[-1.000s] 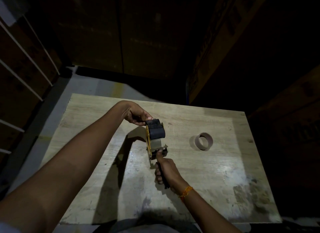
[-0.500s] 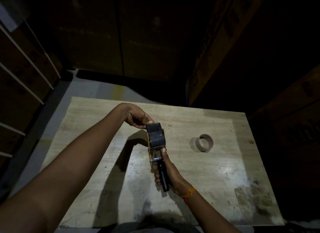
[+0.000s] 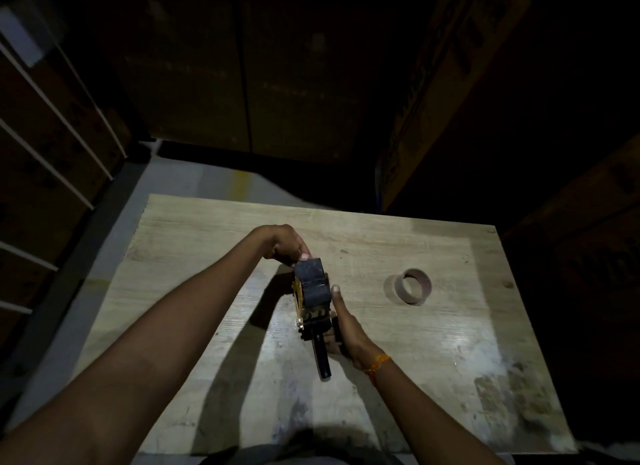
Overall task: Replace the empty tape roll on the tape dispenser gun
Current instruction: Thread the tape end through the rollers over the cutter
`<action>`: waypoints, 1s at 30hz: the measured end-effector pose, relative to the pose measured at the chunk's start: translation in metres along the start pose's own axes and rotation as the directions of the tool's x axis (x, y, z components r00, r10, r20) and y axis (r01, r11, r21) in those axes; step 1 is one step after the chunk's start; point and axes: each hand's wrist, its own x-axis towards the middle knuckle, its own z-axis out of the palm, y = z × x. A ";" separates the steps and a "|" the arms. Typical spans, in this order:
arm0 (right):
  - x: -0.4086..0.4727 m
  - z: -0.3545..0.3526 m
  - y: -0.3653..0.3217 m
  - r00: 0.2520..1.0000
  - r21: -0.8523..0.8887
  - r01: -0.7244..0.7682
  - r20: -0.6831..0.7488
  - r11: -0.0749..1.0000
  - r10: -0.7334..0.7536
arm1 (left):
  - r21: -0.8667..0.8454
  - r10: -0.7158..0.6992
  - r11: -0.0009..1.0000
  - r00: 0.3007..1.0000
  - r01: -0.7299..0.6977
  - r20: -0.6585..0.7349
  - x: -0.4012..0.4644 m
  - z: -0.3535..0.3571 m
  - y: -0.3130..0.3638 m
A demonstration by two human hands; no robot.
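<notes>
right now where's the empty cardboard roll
In the head view, the empty cardboard roll sits on the wooden table, right of the tape dispenser, untouched by either hand.

Single view only: head-worn wide-angle camera, looking forward and steeply down over wooden counter (image 3: 450, 343). Both forearms enter from bottom edge, hands near frame centre, close range. Counter fills lower half; upper half dark, stacked cartons (image 3: 450, 94) beyond. Wide-angle bending at edges. No second view for overlap.
</notes>
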 end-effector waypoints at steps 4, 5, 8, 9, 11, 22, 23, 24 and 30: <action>-0.002 -0.007 -0.035 0.993 0.009 -0.041 -0.112 0.999 0.042 | 0.003 0.009 1.000 1.000 -0.009 -0.008 0.003 -0.004 -0.003; -0.002 -0.008 -0.045 0.992 0.059 -0.048 -0.112 0.997 0.055 | 0.000 0.004 1.000 1.000 -0.004 -0.006 0.002 -0.004 -0.003; 0.004 -0.008 -0.068 0.997 0.082 -0.053 -0.045 0.995 0.057 | -0.026 -0.004 1.000 1.000 0.004 0.007 0.000 -0.005 -0.004; 0.007 -0.006 -0.074 0.998 0.040 -0.040 -0.039 0.998 0.041 | -0.037 -0.008 0.999 1.000 0.008 0.006 0.001 -0.004 -0.004; 0.014 0.000 -0.084 0.995 -0.026 -0.011 -0.104 1.000 0.008 | -0.061 -0.012 0.998 1.000 0.013 0.014 0.002 -0.003 -0.005; 0.037 -0.006 -0.095 0.991 0.037 -0.103 -0.087 0.994 0.106 | -0.335 0.041 0.942 0.985 0.018 0.166 -0.004 0.002 -0.018; 0.038 -0.006 -0.095 0.992 0.050 -0.106 -0.066 0.993 0.109 | -0.320 0.067 0.947 0.979 -0.002 0.191 -0.007 0.004 -0.019; 0.038 -0.006 -0.096 0.992 0.055 -0.110 -0.049 0.992 0.112 | -0.295 0.091 0.955 0.974 -0.026 0.210 -0.008 0.005 -0.020; 0.034 -0.007 -0.104 0.980 0.135 -0.195 0.075 0.971 0.187 | -0.250 0.194 0.957 0.964 -0.145 0.184 -0.006 0.011 -0.038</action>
